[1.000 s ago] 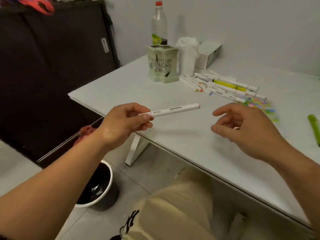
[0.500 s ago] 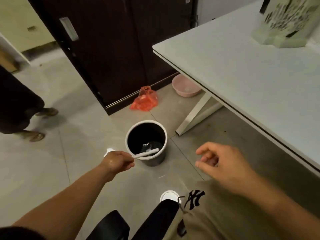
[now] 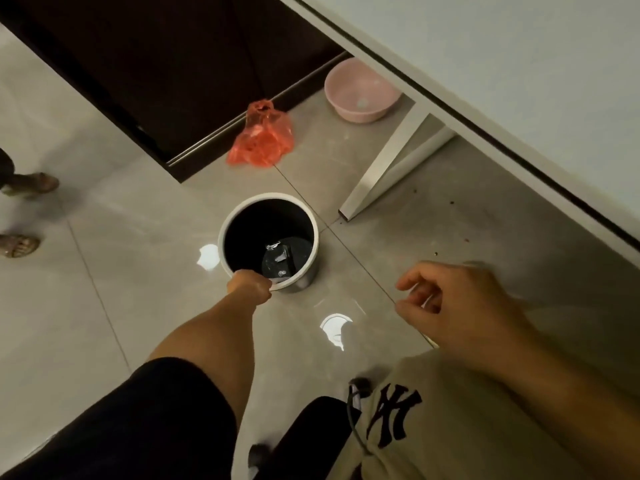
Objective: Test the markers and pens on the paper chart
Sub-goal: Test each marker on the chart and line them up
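Observation:
My left hand (image 3: 249, 286) reaches down to the near rim of a round waste bin (image 3: 224, 237) on the floor, fingers curled. Only a short pale stub of the white marker (image 3: 277, 280) shows past the fingers, pointing into the bin's dark inside. My right hand (image 3: 460, 306) hovers above my lap with fingers loosely curled and nothing in it. The other markers and the paper chart are out of view.
The white table (image 3: 519, 81) fills the upper right, its leg (image 3: 381, 171) standing on the tiles. A red plastic bag (image 3: 261, 142) and a pink basin (image 3: 360, 91) lie by a dark cabinet (image 3: 156, 64). Another person's sandalled feet (image 3: 20, 213) are at the left edge.
My view swung from the tabletop down to the floor. My left hand carried the white marker from over the table down to the bin's rim. My right hand stayed empty.

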A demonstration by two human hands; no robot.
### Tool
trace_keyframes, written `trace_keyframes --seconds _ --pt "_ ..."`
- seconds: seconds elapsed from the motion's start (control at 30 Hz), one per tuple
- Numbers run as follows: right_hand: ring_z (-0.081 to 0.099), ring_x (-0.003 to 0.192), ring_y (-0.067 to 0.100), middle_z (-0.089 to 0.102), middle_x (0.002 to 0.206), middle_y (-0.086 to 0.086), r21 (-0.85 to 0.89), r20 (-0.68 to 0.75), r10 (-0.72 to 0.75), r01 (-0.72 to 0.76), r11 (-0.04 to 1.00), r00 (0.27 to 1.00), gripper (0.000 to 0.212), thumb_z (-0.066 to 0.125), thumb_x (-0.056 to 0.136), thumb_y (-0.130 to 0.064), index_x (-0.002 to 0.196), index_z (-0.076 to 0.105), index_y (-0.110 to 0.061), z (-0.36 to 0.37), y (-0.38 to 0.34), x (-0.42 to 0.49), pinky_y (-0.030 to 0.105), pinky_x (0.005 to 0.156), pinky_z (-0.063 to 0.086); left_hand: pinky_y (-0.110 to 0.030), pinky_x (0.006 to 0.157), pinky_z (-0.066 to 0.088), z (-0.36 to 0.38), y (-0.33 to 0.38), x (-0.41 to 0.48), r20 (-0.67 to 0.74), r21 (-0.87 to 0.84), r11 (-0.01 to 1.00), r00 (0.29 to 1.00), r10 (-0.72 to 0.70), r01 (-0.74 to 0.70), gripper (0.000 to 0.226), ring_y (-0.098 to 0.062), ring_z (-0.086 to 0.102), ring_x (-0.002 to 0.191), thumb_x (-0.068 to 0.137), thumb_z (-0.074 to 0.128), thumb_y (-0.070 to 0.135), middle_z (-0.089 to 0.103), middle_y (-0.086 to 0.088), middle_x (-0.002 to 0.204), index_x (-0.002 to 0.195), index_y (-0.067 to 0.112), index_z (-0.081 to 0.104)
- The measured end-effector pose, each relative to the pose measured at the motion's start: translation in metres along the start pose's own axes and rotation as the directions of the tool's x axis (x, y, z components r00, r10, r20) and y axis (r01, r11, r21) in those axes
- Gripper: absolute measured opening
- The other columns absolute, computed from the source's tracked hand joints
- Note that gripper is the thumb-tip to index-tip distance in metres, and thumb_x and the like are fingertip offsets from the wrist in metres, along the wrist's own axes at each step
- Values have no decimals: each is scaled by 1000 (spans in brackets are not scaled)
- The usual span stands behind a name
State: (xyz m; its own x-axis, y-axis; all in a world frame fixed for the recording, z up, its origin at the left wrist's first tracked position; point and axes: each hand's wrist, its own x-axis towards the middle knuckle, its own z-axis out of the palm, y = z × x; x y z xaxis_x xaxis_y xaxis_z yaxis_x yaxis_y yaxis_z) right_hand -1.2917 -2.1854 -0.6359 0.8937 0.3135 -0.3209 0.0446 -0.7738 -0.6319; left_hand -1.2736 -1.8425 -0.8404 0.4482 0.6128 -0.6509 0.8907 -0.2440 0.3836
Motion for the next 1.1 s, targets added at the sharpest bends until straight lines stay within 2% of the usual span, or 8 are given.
trace_keyframes --seconds 0.1,0.17,0.3,0.4,0.67,0.9,1.0,1.1 --pt "63 67 -3 66 75 -20 5 -4 12 -12 1000 1000 19 77 83 -40 94 63 -44 0 5 1 20 63 56 -40 97 55 6 -4 -1 58 167 984 997 58 -67 30 -31 67 109 91 63 17 70 -15 117 116 1 68" --pt "64 69 -2 67 74 -19 33 -25 22 -22 999 999 16 76 81 -40 94 66 -41 -2 6 -2 27 66 58 -35 92 55 -1 -1 -8 -3 114 990 996 84 -83 26 -27 67 105 90 63 22 71 -9 111 109 6 70" --pt "62 79 -7 67 75 -19 67 -61 17 -12 998 998 16 75 81 -39 94 66 -42 -12 2 -22 22 65 57 -35 73 58 -15 14 -54 210 37 969 950 230 -243 6 -29 70 74 86 68 13 73 -18 87 85 9 72" --pt "62 80 -5 67 79 -17 85 -78 19 -13 996 997 18 75 82 -37 99 69 -38 -24 -1 -50 22 67 58 -37 70 59 -31 24 -101 314 3 903 858 407 -430 1 -27 71 71 83 73 17 75 -15 82 84 16 73" --pt "65 71 7 71 77 -14 160 -288 -1 49 986 958 14 80 81 -31 93 73 -30 -71 -11 -162 15 65 50 -30 78 58 -80 82 -281 379 -215 548 448 810 -808 13 -13 73 82 88 71 33 76 4 92 100 29 72" --pt "68 73 6 72 81 -19 231 -610 66 98 968 790 9 78 80 -40 87 73 -37 -138 6 -266 7 63 46 -21 72 58 -52 157 -428 355 -435 264 105 929 -861 24 -17 73 75 79 70 28 76 -7 86 97 13 73" --pt "67 74 3 71 79 -22 185 -737 109 44 982 668 8 79 80 -42 83 73 -39 -181 34 -290 6 62 45 -18 70 56 -17 206 -462 376 -357 99 -46 925 -929 8 -11 73 75 86 72 31 76 2 85 93 27 74" --pt "66 74 0 71 78 -24 191 -786 178 -40 981 592 9 74 76 -47 82 72 -41 -223 73 -296 7 64 46 -19 78 54 35 265 -481 328 -99 -202 -224 918 -974 10 -2 68 82 92 68 26 74 13 91 99 30 74"
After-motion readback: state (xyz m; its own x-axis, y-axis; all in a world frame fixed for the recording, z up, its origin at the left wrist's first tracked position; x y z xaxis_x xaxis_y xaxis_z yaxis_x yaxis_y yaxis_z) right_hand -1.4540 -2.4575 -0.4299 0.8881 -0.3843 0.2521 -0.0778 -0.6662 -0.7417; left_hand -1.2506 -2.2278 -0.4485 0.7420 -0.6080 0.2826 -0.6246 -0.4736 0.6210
